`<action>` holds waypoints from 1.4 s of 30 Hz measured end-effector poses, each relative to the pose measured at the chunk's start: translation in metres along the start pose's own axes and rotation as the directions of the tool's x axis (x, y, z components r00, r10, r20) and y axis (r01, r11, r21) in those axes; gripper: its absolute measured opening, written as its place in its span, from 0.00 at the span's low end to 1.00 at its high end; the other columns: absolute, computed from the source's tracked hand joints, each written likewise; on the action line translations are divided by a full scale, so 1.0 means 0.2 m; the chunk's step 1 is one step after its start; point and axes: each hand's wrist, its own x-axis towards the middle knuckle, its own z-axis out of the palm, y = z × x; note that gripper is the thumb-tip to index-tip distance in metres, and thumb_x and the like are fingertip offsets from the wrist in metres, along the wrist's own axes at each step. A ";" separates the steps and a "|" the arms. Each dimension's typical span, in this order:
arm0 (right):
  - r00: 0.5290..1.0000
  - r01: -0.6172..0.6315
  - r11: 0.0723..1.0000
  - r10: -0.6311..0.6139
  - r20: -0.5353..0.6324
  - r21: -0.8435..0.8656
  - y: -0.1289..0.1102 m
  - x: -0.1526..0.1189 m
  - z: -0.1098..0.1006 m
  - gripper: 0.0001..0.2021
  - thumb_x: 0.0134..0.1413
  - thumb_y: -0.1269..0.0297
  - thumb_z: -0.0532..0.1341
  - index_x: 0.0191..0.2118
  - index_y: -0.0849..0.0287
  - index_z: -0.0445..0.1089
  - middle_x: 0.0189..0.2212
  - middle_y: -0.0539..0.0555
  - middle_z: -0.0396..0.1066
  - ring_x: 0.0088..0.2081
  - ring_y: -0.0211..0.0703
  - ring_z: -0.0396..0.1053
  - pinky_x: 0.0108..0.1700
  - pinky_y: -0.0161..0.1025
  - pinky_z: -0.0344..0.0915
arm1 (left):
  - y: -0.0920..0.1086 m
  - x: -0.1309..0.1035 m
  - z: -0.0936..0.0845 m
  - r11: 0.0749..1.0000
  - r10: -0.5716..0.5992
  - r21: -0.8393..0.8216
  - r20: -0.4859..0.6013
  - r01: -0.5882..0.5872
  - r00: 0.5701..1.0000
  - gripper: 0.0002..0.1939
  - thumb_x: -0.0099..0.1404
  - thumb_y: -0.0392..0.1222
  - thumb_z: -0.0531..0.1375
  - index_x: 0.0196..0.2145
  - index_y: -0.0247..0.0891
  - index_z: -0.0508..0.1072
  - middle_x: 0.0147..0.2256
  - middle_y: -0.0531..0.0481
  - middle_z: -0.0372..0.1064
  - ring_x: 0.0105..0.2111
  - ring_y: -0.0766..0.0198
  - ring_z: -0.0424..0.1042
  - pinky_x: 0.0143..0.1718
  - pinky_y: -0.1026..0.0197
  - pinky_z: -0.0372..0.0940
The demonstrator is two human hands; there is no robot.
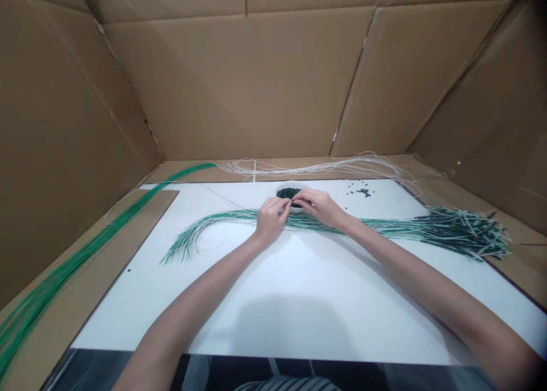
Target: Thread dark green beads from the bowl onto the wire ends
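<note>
Above a white bowl full of small dark green beads, my two hands meet at the fingertips. My left hand is closed in a pinch on a thin pale strand, which trails off to the upper left. Closed as well, my right hand pinches a tiny dark piece that looks like a bead, right against the left fingertips. Under both hands lies a long bundle of green and white strands, its right end thick with dark beads and its left end curving down.
Loose dark beads lie scattered right of the bowl. A bundle of green strands runs along the left side, and white strands lie along the back. Cardboard walls surround the white board.
</note>
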 end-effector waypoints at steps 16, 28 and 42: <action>0.998 -0.060 0.994 0.060 0.004 0.094 0.02 -0.01 0.01 0.12 0.56 0.63 0.50 0.36 0.58 0.69 0.32 0.55 0.71 0.33 0.40 0.68 0.36 0.38 0.65 | 0.00 0.00 0.00 1.000 -0.019 -0.022 -0.002 0.019 1.000 0.09 0.63 0.39 0.51 0.34 0.38 0.70 0.30 0.50 0.69 0.32 0.66 0.65 0.35 0.63 0.61; 0.949 -0.308 0.911 0.315 0.017 0.274 -0.01 0.00 0.02 0.11 0.49 0.60 0.57 0.31 0.62 0.71 0.27 0.54 0.72 0.27 0.38 0.68 0.31 0.36 0.66 | 0.00 0.00 0.00 1.000 -0.025 -0.016 0.034 0.025 0.999 0.09 0.63 0.38 0.51 0.34 0.38 0.71 0.31 0.50 0.69 0.32 0.65 0.65 0.35 0.63 0.61; 0.963 -0.268 0.925 0.261 0.061 0.269 0.01 0.00 0.01 0.11 0.49 0.61 0.56 0.31 0.62 0.71 0.28 0.54 0.72 0.27 0.38 0.68 0.31 0.35 0.65 | -0.01 -0.01 0.01 0.999 0.018 0.039 0.051 -0.020 0.999 0.09 0.63 0.38 0.51 0.34 0.37 0.71 0.30 0.49 0.69 0.32 0.64 0.65 0.35 0.62 0.61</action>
